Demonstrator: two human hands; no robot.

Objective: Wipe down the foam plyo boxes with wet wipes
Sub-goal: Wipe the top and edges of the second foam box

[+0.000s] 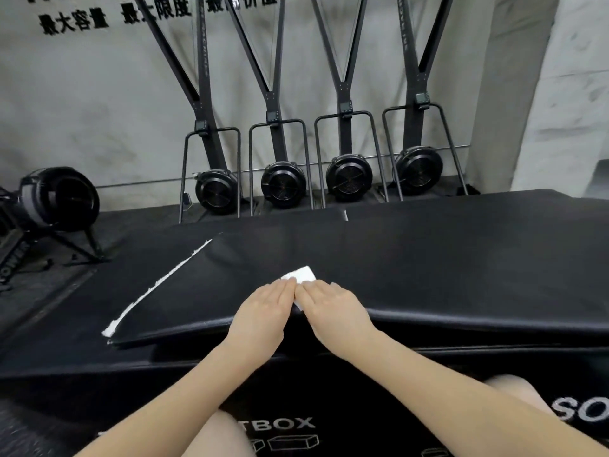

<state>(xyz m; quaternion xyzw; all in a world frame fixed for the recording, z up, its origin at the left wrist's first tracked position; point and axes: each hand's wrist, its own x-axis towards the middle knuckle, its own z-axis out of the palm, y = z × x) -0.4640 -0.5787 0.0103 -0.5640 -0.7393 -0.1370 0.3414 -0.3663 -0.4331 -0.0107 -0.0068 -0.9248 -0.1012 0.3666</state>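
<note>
Pressing wipe (301, 275) flat under left hand (263, 311) and right hand (333, 308), fingers open, near box (461, 258) top's front edge. Risking bunching or slipping off that edge if pushed unevenly.

Plyo boxes (428, 258) black, white lettering on front face (partly cut off). Wet wipe (301, 275) white. White frayed strip (158, 285) along left edge. Ski machines (283, 183) black w/ grey wall (99, 110) behind.
</note>
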